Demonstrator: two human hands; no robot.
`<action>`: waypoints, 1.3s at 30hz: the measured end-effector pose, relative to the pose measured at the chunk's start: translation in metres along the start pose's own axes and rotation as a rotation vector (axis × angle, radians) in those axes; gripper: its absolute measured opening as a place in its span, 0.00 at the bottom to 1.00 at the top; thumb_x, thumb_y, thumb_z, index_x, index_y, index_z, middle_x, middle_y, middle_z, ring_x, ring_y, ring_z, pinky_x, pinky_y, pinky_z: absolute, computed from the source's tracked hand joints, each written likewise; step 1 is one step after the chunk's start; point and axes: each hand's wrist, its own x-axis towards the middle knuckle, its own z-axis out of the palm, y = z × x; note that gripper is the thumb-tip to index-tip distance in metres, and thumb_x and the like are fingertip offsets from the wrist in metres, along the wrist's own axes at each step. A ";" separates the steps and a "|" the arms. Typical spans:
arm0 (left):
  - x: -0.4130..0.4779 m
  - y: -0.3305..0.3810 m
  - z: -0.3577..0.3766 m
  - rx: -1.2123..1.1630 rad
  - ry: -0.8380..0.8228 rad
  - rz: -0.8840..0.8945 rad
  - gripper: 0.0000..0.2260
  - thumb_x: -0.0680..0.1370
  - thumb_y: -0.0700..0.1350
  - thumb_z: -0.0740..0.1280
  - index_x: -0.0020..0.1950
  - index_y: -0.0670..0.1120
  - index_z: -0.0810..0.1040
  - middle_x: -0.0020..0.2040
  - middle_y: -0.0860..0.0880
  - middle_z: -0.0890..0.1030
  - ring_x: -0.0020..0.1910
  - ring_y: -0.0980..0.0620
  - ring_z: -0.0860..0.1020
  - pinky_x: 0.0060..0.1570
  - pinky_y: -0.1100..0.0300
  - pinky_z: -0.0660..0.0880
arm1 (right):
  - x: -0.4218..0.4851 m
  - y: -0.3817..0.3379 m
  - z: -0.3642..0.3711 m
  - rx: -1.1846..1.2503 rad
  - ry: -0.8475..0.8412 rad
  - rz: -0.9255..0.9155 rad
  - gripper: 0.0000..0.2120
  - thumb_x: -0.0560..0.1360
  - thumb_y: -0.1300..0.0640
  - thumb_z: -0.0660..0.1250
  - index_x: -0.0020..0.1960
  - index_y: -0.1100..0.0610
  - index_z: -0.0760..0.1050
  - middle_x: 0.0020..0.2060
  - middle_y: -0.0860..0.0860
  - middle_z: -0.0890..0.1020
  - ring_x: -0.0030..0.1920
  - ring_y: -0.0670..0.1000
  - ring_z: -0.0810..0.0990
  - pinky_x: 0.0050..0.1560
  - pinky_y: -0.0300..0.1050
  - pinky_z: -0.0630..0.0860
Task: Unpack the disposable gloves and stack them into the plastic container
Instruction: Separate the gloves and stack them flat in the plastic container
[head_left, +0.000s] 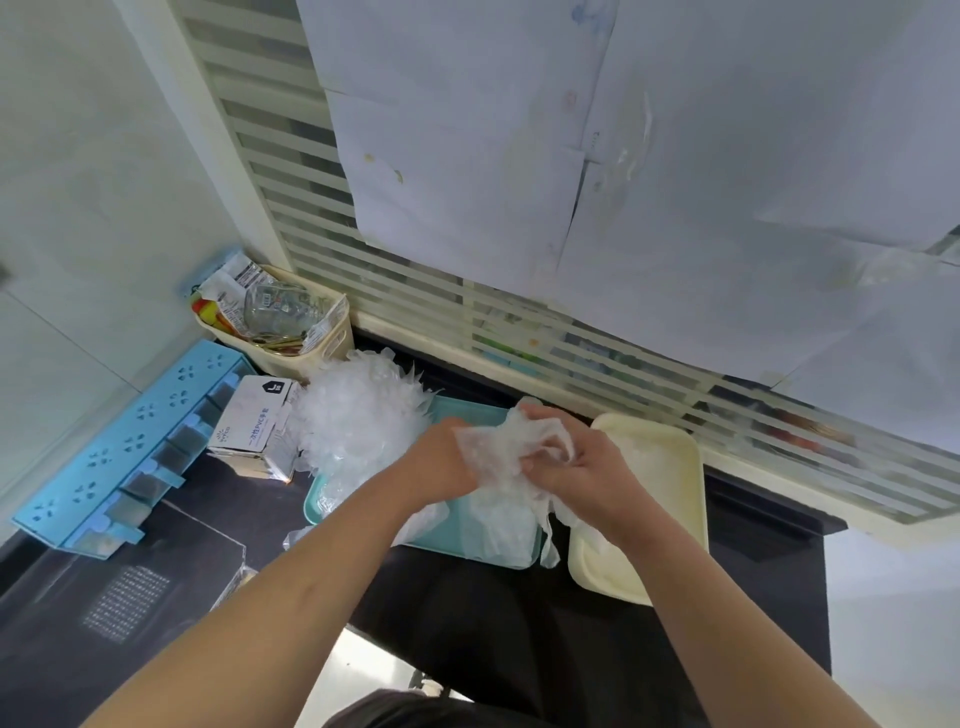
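Black counter (249, 499) is carrying a teal container (467, 410), with a loose glove pile (363, 415) lying over its left end, and above its middle the left hand (441, 462) and the right hand (587, 467) are both gripping a crumpled glove bunch (498, 447) with curled fingers.

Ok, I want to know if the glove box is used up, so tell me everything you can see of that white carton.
The white carton is a small cardboard box with dark print on its side and a dark tag mark on top. Its lower end looks torn open; the inside is hidden. It lies tilted on the dark counter, between the blue rack and the heap of clear gloves, which seems to lean against it.
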 end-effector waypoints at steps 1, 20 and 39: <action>-0.002 0.006 -0.007 -0.005 -0.059 -0.002 0.09 0.75 0.40 0.73 0.39 0.37 0.78 0.33 0.47 0.74 0.32 0.52 0.72 0.36 0.56 0.71 | 0.001 -0.002 0.002 -0.048 -0.050 -0.013 0.30 0.79 0.62 0.73 0.76 0.41 0.71 0.61 0.39 0.82 0.60 0.38 0.81 0.52 0.28 0.78; -0.010 0.012 -0.001 -0.657 -0.096 -0.117 0.23 0.75 0.61 0.75 0.65 0.50 0.82 0.59 0.51 0.86 0.62 0.50 0.82 0.68 0.47 0.75 | 0.005 0.022 -0.007 0.807 0.095 0.370 0.14 0.84 0.64 0.62 0.69 0.62 0.77 0.59 0.63 0.86 0.59 0.62 0.87 0.54 0.55 0.82; 0.018 0.020 -0.026 -0.443 0.676 -0.239 0.12 0.82 0.47 0.65 0.47 0.42 0.83 0.42 0.41 0.85 0.42 0.39 0.85 0.45 0.45 0.84 | 0.014 0.041 -0.019 0.815 0.252 0.433 0.15 0.82 0.59 0.69 0.67 0.64 0.77 0.55 0.62 0.87 0.55 0.62 0.88 0.50 0.53 0.83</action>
